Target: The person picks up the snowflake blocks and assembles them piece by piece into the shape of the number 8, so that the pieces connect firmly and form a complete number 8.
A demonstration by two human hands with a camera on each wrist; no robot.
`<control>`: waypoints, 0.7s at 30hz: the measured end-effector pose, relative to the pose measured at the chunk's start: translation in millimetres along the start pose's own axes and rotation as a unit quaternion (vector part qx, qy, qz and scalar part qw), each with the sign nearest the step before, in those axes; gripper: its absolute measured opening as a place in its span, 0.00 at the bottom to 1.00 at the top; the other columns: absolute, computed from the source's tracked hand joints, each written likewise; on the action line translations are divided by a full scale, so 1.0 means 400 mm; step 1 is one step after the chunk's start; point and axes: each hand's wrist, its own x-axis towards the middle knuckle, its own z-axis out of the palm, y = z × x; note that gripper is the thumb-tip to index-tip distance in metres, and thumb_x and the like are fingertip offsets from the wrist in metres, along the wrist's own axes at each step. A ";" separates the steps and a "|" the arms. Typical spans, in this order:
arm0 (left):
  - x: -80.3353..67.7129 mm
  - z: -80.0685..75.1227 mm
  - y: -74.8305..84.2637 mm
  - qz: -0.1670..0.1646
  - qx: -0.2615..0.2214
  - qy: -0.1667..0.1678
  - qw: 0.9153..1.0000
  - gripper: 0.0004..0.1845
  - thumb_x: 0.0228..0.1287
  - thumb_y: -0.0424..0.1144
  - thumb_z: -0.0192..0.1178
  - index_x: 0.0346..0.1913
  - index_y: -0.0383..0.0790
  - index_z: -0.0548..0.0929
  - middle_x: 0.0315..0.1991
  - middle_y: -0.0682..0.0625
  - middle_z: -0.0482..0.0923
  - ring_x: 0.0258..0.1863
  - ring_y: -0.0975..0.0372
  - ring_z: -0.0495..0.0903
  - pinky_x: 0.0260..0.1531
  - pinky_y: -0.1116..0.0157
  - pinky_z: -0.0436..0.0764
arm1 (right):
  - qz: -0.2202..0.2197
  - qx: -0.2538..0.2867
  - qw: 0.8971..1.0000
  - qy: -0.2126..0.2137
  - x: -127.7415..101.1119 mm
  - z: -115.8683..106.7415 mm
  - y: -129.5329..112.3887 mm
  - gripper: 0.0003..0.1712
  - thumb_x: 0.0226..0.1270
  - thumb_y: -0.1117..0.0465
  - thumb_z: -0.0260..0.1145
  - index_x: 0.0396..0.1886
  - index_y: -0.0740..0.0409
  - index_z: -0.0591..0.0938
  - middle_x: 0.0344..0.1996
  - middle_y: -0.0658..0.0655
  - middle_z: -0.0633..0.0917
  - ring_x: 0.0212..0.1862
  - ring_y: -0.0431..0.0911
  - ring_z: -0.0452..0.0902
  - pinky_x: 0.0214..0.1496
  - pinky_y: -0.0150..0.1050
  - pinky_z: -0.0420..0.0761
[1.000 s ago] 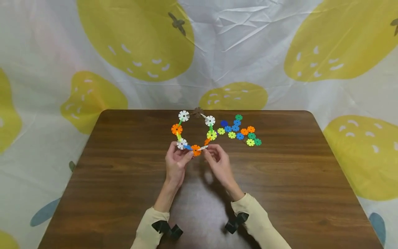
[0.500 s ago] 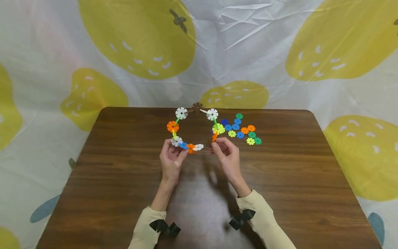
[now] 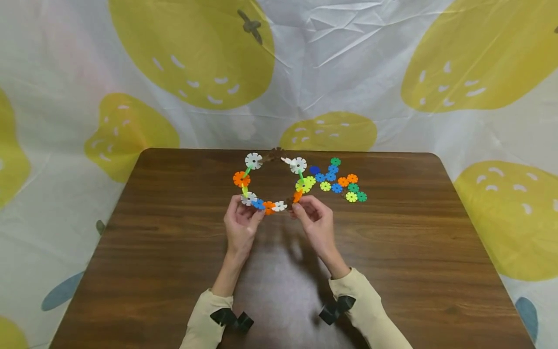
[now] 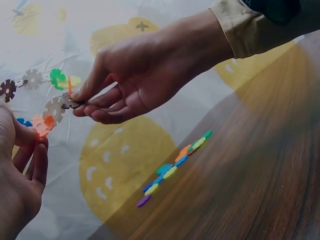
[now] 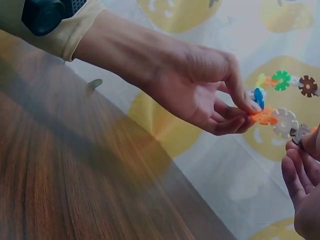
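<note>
A ring-shaped chain of coloured snowflake discs (image 3: 246, 177) is held upright over the brown table (image 3: 174, 252). My left hand (image 3: 257, 212) pinches its near-left end at the orange disc (image 5: 262, 117), beside a blue disc (image 5: 258, 96) and a white disc (image 5: 284, 121). My right hand (image 3: 296, 207) pinches a brown disc (image 4: 70, 102) at the chain's other end, below an orange disc (image 3: 298, 196). The brown disc sits right against the white disc (image 3: 279, 206); I cannot tell whether they are joined.
Several loose discs (image 3: 337, 182) in blue, green, orange and yellow lie on the table to the right of the ring. A white cloth with yellow shapes (image 3: 192, 53) hangs behind and around the table. Black wrist cameras (image 3: 231, 320) sit on both cream sleeves.
My right hand has brought its end of the chain to the left, closing the gap to the white disc held by my left hand. The left hand has barely moved.
</note>
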 end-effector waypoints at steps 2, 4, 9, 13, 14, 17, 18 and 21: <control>-0.001 0.003 0.001 0.000 0.007 0.003 1.000 0.20 0.51 0.12 0.61 0.46 0.13 0.66 0.35 0.55 0.81 0.33 0.66 0.82 0.37 0.73 0.85 | -0.002 -0.002 1.000 0.003 0.000 -0.002 0.001 0.06 0.67 0.74 0.66 0.39 0.78 0.81 0.28 0.43 0.88 0.30 0.38 0.85 0.38 0.37 0.88; -0.003 0.008 0.000 -0.004 0.016 0.006 1.000 0.20 0.50 0.12 0.61 0.46 0.13 0.67 0.34 0.55 0.81 0.32 0.66 0.82 0.36 0.73 0.85 | -0.003 -0.004 1.000 0.008 0.000 -0.004 0.003 0.06 0.67 0.75 0.66 0.38 0.78 0.81 0.28 0.43 0.88 0.29 0.38 0.85 0.37 0.35 0.87; -0.010 0.020 -0.008 -0.025 0.031 0.021 0.999 0.18 0.49 0.12 0.61 0.44 0.14 0.69 0.31 0.55 0.81 0.30 0.66 0.82 0.34 0.73 0.84 | 0.001 -0.022 1.000 0.016 0.001 -0.009 0.002 0.05 0.66 0.75 0.67 0.37 0.77 0.83 0.27 0.51 0.89 0.27 0.38 0.85 0.34 0.32 0.86; -0.016 0.026 -0.014 -0.045 0.020 0.055 0.997 0.19 0.50 0.13 0.61 0.46 0.17 0.70 0.30 0.55 0.82 0.29 0.66 0.81 0.33 0.73 0.85 | 0.016 -0.030 0.999 0.001 0.008 -0.014 0.003 0.06 0.67 0.72 0.67 0.39 0.76 0.83 0.31 0.67 0.88 0.29 0.39 0.85 0.36 0.37 0.88; -0.018 0.026 -0.015 -0.049 0.016 0.061 0.997 0.19 0.50 0.13 0.62 0.47 0.19 0.70 0.30 0.54 0.82 0.28 0.66 0.81 0.33 0.73 0.84 | 0.020 -0.033 0.999 -0.003 0.010 -0.015 0.004 0.07 0.68 0.72 0.67 0.39 0.75 0.84 0.31 0.70 0.88 0.29 0.39 0.85 0.37 0.38 0.88; -0.022 0.022 -0.020 -0.063 0.009 0.068 0.996 0.22 0.52 0.15 0.63 0.50 0.25 0.71 0.31 0.54 0.83 0.28 0.65 0.82 0.33 0.72 0.85 | 0.027 -0.045 0.999 -0.010 0.017 -0.018 0.006 0.07 0.68 0.70 0.67 0.40 0.74 0.85 0.32 0.73 0.87 0.29 0.38 0.85 0.37 0.40 0.88; -0.023 0.019 -0.022 -0.068 0.009 0.067 0.995 0.22 0.53 0.15 0.63 0.51 0.27 0.71 0.32 0.54 0.83 0.28 0.65 0.82 0.33 0.72 0.85 | 0.029 -0.048 0.998 -0.012 0.019 -0.018 0.007 0.07 0.68 0.70 0.67 0.40 0.74 0.85 0.32 0.73 0.87 0.29 0.38 0.85 0.37 0.40 0.88; -0.026 0.008 -0.027 -0.086 0.010 0.065 0.994 0.22 0.56 0.16 0.64 0.52 0.27 0.70 0.32 0.54 0.84 0.29 0.65 0.83 0.34 0.72 0.85 | 0.037 -0.050 0.998 -0.022 0.022 -0.019 0.007 0.08 0.69 0.70 0.67 0.41 0.74 0.85 0.32 0.69 0.88 0.29 0.38 0.85 0.38 0.42 0.88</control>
